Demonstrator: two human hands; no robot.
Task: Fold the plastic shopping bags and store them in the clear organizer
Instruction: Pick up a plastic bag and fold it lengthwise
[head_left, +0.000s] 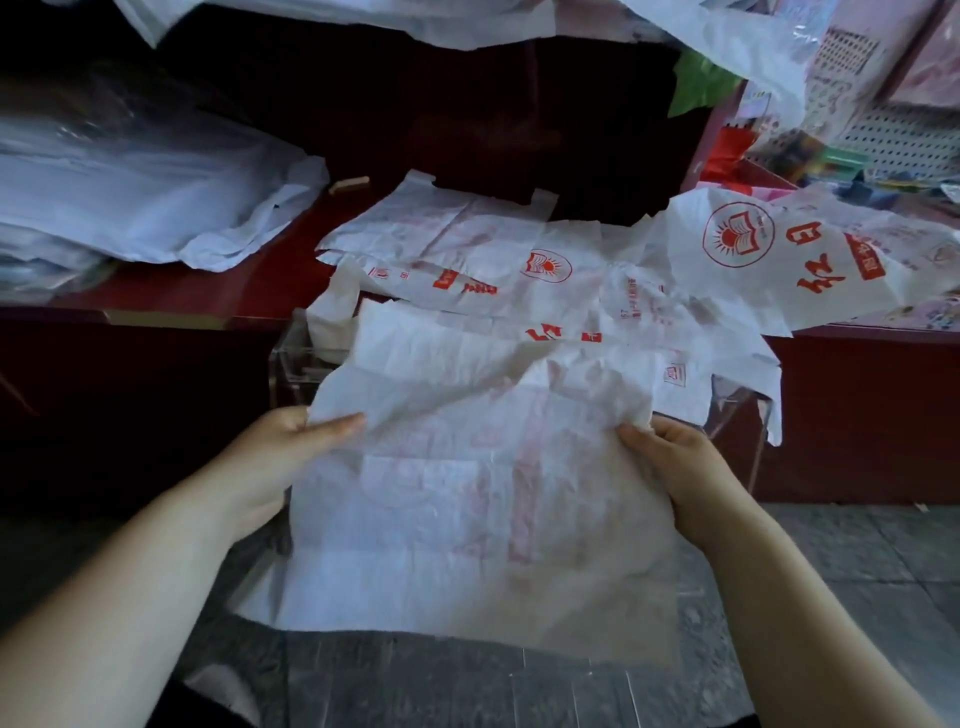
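A crumpled white plastic shopping bag (467, 499) with faint red print hangs spread in front of me. My left hand (275, 462) pinches its left edge, thumb on top. At the right edge my right hand (680, 462) grips it, with the fingers curled round the plastic. Behind the bag stands the clear organizer (293, 364), mostly covered; only its left wall and a right corner (737, 415) show. Several more white bags with red logos (519, 265) lie on the dark red counter beyond it, and another bag (779, 254) lies to the right.
The dark red counter (208, 296) runs across the back. A pile of clear and white plastic bags (130, 187) sits at its left. A small wooden block (348, 184) lies near the pile. Pegboard shelving with goods (883, 130) stands at the upper right. Grey stone floor (857, 551) lies below.
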